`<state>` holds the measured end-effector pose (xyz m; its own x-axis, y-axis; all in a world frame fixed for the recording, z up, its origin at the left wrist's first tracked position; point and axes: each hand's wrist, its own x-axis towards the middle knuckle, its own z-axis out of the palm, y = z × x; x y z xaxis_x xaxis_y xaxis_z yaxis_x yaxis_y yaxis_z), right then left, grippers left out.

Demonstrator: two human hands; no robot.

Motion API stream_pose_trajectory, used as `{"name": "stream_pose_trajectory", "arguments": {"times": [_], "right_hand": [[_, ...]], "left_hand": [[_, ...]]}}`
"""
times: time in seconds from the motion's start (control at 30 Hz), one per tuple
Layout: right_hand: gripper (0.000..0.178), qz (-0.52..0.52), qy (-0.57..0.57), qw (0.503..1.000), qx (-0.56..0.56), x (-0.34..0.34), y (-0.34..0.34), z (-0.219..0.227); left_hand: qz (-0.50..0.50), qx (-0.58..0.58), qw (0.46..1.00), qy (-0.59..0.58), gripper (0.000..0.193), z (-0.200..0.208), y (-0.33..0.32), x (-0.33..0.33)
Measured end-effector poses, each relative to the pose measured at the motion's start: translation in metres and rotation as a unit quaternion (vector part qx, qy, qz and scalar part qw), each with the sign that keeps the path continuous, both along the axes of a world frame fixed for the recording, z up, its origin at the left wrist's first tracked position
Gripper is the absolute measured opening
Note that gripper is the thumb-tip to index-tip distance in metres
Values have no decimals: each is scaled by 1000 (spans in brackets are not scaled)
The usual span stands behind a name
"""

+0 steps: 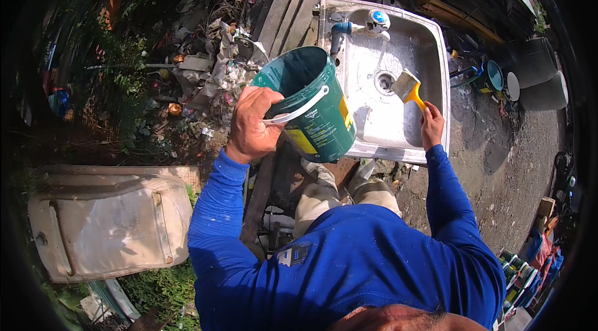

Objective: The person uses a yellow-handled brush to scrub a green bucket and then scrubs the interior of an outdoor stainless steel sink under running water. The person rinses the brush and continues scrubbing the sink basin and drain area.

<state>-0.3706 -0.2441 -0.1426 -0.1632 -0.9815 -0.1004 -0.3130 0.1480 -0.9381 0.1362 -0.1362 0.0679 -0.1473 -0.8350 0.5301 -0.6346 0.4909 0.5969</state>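
My left hand (254, 124) is closed on the rim and white handle of a green bucket (332, 126), which is tilted beside the sink's left edge. The bucket's bottom cannot be seen. In my right hand (432, 124) is a paintbrush (412, 89) with a yellow handle, my fingers closed around the handle's end. Its pale bristles hang over the metal sink (443, 72), close to the drain (384, 82). A tap (374, 27) with a blue-topped knob stands at the sink's far side, and water appears to run below it.
Long wooden planks (299, 10) lean beyond the bucket. Scattered rubbish and rubble (215, 75) cover the ground at the left. An old beige tub (112, 225) lies at the lower left. Grey containers (542, 97) stand at the right, and several cans (517, 275) sit at the lower right.
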Motion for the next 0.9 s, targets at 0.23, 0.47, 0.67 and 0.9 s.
{"name": "stream_pose_trajectory", "arguments": {"times": [0.23, 0.47, 0.67, 0.9], "right_hand": [[29, -10, -28, 1000, -8, -23, 5, 22], [30, -24, -82, 996, 1, -55, -5, 21], [29, 4, -121, 993, 12, -79, -5, 10], [30, 39, -56, 997, -25, -113, -4, 16]], "left_hand": [[-125, -18, 986, -108, 38, -44, -42, -127], [-62, -10, 984, -169, 38, -145, -102, -193], [18, 90, 969, -228, 43, -199, -107, -230], [157, 137, 972, -110, 56, -175, -84, -261]]}}
